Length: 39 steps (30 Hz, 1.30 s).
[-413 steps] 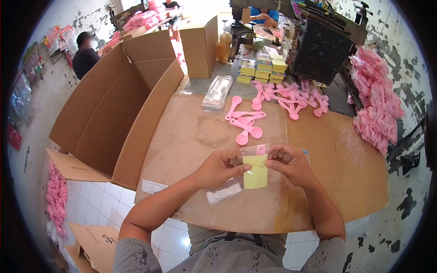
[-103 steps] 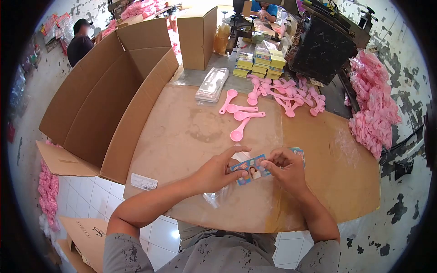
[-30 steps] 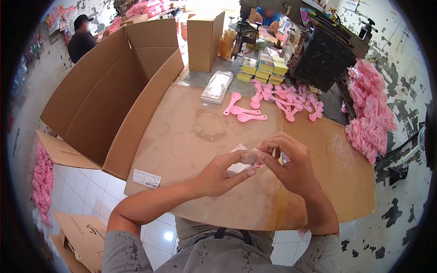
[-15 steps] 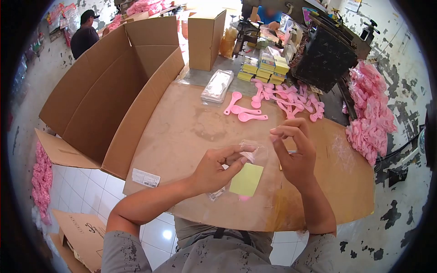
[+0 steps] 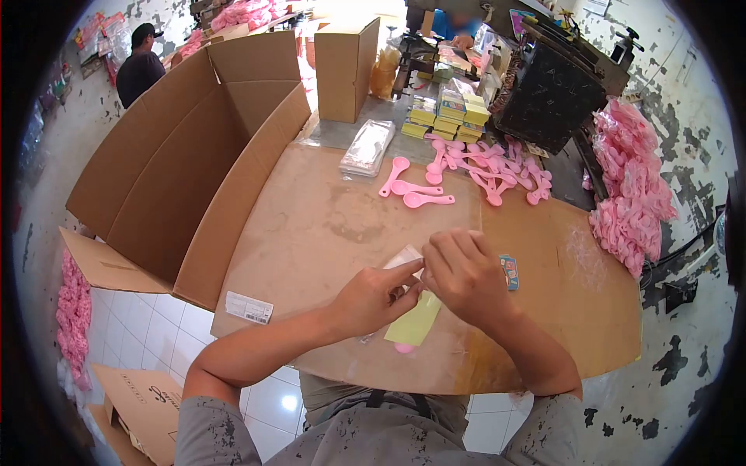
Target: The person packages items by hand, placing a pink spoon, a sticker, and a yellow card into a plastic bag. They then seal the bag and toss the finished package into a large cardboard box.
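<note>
My left hand [image 5: 374, 301] is closed in a pinch on a clear plastic bag [image 5: 406, 255], just over the table. The fingers of my right hand [image 5: 466, 273] are bent together against the bag's edge, meeting the left fingertips; they cover what they pinch. Below the hands hangs a yellow-green card [image 5: 414, 320], tilted, apparently in the bag. The rounded end of a pink spoon [image 5: 404, 348] shows under the card. To the right of my right hand lies a small stack of printed cards [image 5: 509, 272], partly covered by that hand.
Pink measuring spoons [image 5: 497, 172] lie across the table's far side. Behind them stand card stacks [image 5: 443, 115], with a pile of clear bags [image 5: 367, 147] to their left. A large open carton [image 5: 241, 186] flanks the table. Two other people are at the back.
My right hand has come down and left, from open and raised to pinching at the bag beside my left hand. The card has tilted, and the printed stack is more exposed.
</note>
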Tool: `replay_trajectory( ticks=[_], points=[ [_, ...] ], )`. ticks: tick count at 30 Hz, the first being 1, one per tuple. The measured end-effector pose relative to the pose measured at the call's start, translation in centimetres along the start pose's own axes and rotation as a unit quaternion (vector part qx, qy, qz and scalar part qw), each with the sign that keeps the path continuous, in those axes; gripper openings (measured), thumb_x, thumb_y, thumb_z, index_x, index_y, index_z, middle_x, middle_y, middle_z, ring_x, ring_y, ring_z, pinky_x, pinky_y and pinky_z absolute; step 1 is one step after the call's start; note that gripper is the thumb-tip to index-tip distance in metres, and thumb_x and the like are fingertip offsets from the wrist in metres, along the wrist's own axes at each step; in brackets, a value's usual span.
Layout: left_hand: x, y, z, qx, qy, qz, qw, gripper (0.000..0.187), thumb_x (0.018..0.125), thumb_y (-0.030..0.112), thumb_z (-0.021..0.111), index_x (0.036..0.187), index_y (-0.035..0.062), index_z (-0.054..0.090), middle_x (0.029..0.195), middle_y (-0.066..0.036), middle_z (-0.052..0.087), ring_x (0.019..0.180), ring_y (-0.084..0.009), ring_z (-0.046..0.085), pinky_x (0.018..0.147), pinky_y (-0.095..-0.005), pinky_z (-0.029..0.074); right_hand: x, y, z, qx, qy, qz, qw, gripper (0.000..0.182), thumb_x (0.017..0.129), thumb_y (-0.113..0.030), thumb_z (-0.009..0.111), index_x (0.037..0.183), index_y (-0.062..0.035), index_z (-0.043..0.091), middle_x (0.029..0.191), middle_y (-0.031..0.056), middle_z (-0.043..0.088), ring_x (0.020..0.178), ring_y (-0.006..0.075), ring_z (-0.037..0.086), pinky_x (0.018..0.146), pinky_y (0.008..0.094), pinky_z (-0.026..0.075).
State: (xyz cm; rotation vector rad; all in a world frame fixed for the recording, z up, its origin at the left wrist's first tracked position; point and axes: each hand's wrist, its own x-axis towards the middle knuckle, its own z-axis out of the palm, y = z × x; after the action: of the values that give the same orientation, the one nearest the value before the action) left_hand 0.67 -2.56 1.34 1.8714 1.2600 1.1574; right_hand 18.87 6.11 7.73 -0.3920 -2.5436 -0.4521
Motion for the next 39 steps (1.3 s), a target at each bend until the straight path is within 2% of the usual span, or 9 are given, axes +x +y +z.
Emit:
replay_trajectory(
  ticks=[3, 6, 16, 22, 24, 28, 33, 36, 39],
  points=[
    [0.1, 0.2, -0.1, 0.006, -0.036, -0.014, 0.999, 0.052, 0.095, 0.003, 0.069, 0.145, -0.0021, 0.057, 0.094, -0.016, 0.079, 0.078, -0.0172, 0.078, 0.072, -0.0301, 0.063, -0.2, 2.7, 0.1, 0.019, 0.053, 0.114, 0.992, 0.014, 0.076, -0.007, 0.074, 0.085, -0.0071, 0.063, 0.089, 0.0062, 0.059, 0.088, 0.0241, 0.060, 0.081, 0.0383, 0.047],
    [0.3, -0.1, -0.2, -0.039, -0.018, -0.042, 0.998, 0.050, 0.095, 0.003, 0.069, 0.143, -0.0013, 0.059, 0.093, -0.014, 0.080, 0.078, -0.0154, 0.077, 0.071, -0.0294, 0.062, -1.3, 3.6, -1.2, 0.129, 0.061, 0.102, 0.984, 0.016, 0.076, -0.007, 0.075, 0.089, -0.0076, 0.065, 0.093, 0.0054, 0.062, 0.089, 0.0240, 0.062, 0.078, 0.0388, 0.048],
    [0.1, -0.1, 0.1, 0.007, -0.011, -0.023, 1.000, 0.045, 0.095, 0.007, 0.070, 0.138, -0.0023, 0.063, 0.089, -0.014, 0.079, 0.075, -0.0175, 0.077, 0.065, -0.0302, 0.061, -2.2, -0.5, 0.2, 0.037, 0.018, 0.018, 0.999, 0.020, 0.074, -0.005, 0.077, 0.092, -0.0038, 0.069, 0.096, 0.0055, 0.065, 0.088, 0.0235, 0.064, 0.076, 0.0370, 0.048],
    [0.5, -0.2, -0.3, -0.006, -0.005, -0.003, 1.000, 0.040, 0.097, 0.009, 0.070, 0.135, -0.0001, 0.065, 0.084, -0.014, 0.077, 0.063, -0.0181, 0.073, 0.062, -0.0311, 0.058, -2.2, 1.7, 0.4, 0.111, 0.075, 0.165, 0.977, 0.015, 0.080, -0.007, 0.071, 0.094, -0.0037, 0.066, 0.091, 0.0090, 0.060, 0.085, 0.0227, 0.061, 0.073, 0.0361, 0.047],
    [0.6, -0.4, -0.2, -0.080, 0.020, -0.020, 0.996, 0.039, 0.099, 0.007, 0.067, 0.136, -0.0007, 0.064, 0.091, -0.014, 0.078, 0.074, -0.0139, 0.074, 0.068, -0.0292, 0.059, -3.6, 4.8, -1.4, 0.306, 0.045, 0.266, 0.913, 0.011, 0.089, -0.007, 0.069, 0.099, -0.0029, 0.065, 0.087, 0.0076, 0.060, 0.081, 0.0181, 0.062, 0.070, 0.0342, 0.048],
    [0.8, -0.9, 0.2, -0.257, 0.045, -0.092, 0.961, 0.039, 0.102, 0.002, 0.062, 0.141, -0.0022, 0.059, 0.107, -0.013, 0.077, 0.093, -0.0101, 0.072, 0.080, -0.0266, 0.060, -14.5, 13.0, -8.2, 0.626, 0.050, 0.427, 0.650, 0.011, 0.101, -0.009, 0.063, 0.109, -0.0009, 0.064, 0.083, 0.0011, 0.062, 0.073, 0.0091, 0.060, 0.068, 0.0244, 0.051],
    [1.0, -0.9, -0.1, -0.277, 0.047, -0.112, 0.953, 0.042, 0.103, 0.002, 0.061, 0.144, -0.0030, 0.056, 0.112, -0.014, 0.076, 0.098, -0.0112, 0.072, 0.083, -0.0259, 0.059, -27.3, 21.8, -7.1, 0.290, 0.141, 0.583, 0.746, 0.043, 0.098, 0.003, 0.058, 0.141, -0.0006, 0.055, 0.115, 0.0135, 0.069, 0.110, 0.0253, 0.067, 0.098, 0.0379, 0.054],
    [1.1, -0.8, -0.4, -0.261, 0.038, -0.116, 0.958, 0.042, 0.103, 0.002, 0.061, 0.144, -0.0031, 0.055, 0.113, -0.014, 0.076, 0.098, -0.0110, 0.072, 0.082, -0.0258, 0.060, -32.3, 20.3, -5.3, -0.310, -0.083, 0.463, 0.826, 0.052, 0.094, 0.008, 0.055, 0.145, -0.0010, 0.052, 0.133, 0.0193, 0.063, 0.130, 0.0367, 0.056, 0.114, 0.0463, 0.043],
    [1.3, -0.6, -0.5, -0.262, 0.042, -0.136, 0.955, 0.041, 0.104, 0.003, 0.060, 0.145, -0.0035, 0.054, 0.115, -0.015, 0.076, 0.099, -0.0115, 0.071, 0.083, -0.0265, 0.059, -21.9, 13.9, -7.5, -0.230, -0.021, 0.493, 0.839, 0.050, 0.091, 0.007, 0.056, 0.141, -0.0008, 0.057, 0.136, 0.0218, 0.060, 0.133, 0.0413, 0.052, 0.116, 0.0494, 0.038]
  ],
)
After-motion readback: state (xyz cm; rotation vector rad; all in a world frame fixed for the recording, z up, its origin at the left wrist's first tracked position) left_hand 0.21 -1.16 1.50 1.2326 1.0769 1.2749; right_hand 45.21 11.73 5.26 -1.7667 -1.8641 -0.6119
